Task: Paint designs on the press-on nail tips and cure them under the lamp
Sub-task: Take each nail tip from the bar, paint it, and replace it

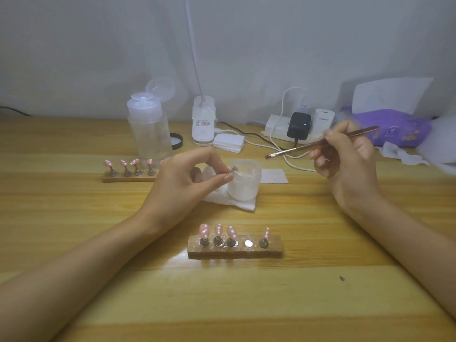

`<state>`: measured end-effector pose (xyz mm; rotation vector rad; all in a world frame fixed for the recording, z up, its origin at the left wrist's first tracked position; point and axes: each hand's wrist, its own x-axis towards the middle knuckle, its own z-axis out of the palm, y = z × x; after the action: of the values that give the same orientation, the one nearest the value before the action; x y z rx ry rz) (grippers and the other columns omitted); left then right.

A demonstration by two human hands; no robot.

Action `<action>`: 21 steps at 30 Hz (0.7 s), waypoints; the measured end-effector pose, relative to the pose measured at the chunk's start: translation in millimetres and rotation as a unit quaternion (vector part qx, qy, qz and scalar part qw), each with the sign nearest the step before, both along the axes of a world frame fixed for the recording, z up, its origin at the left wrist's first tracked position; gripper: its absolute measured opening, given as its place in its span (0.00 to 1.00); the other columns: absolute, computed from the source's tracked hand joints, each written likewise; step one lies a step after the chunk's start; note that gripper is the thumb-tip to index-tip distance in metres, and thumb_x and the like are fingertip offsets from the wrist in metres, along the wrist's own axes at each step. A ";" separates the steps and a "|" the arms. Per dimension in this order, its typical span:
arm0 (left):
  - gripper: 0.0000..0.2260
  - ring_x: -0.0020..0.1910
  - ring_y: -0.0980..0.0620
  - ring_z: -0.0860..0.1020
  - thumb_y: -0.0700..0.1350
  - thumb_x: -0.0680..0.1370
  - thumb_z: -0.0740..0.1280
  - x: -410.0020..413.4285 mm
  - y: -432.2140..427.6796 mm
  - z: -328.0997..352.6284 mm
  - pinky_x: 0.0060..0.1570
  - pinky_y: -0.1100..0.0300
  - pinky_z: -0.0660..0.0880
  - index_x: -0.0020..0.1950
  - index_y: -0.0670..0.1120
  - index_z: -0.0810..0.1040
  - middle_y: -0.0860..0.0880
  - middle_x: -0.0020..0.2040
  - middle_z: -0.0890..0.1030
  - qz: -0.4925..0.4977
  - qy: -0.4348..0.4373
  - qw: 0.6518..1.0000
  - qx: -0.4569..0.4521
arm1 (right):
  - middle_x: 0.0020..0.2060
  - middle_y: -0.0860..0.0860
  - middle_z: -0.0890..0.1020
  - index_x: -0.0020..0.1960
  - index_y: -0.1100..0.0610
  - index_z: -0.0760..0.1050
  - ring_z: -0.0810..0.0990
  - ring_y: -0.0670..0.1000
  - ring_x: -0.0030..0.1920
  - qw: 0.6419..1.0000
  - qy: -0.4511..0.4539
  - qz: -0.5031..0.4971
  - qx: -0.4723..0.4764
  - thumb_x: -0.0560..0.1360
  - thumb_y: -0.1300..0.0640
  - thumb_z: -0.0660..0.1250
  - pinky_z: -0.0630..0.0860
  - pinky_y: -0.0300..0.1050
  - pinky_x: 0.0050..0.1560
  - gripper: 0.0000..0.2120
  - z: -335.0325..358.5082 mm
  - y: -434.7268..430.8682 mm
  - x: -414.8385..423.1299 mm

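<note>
On the near wooden holder (pixel 234 250) stand four pink nail tips (pixel 218 229) and one bare socket. Beyond it my left hand (pixel 182 176) pinches what I take for the missing tip (pixel 233 169), lifted over the white jar (pixel 244 186) for painting. My right hand (pixel 345 159) grips the brush (pixel 296 148) like a pencil. Farther back: a second holder (pixel 128 178) and the lamp (pixel 203 127).

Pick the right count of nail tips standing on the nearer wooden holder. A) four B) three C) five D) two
A: four pink nail tips stand on the nearer holder; the fourth slot from the left shows only a bare metal disc.
</note>
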<state>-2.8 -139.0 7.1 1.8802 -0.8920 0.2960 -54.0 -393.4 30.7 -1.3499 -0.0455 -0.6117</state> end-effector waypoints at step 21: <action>0.05 0.24 0.60 0.67 0.40 0.76 0.74 3.1 0.8 0.4 0.28 0.72 0.64 0.43 0.48 0.80 0.61 0.38 0.80 -0.002 0.076 0.996 -0.042 | 0.30 0.51 0.77 0.37 0.54 0.68 0.72 0.48 0.27 0.997 -0.054 0.053 -0.025 0.70 0.66 0.56 0.65 0.36 0.25 0.08 -4.9 -7.3 2.9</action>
<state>0.3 -138.2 7.5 1.7976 -0.7689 0.1819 -51.1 -400.7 25.7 -1.3520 -0.2204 -0.5960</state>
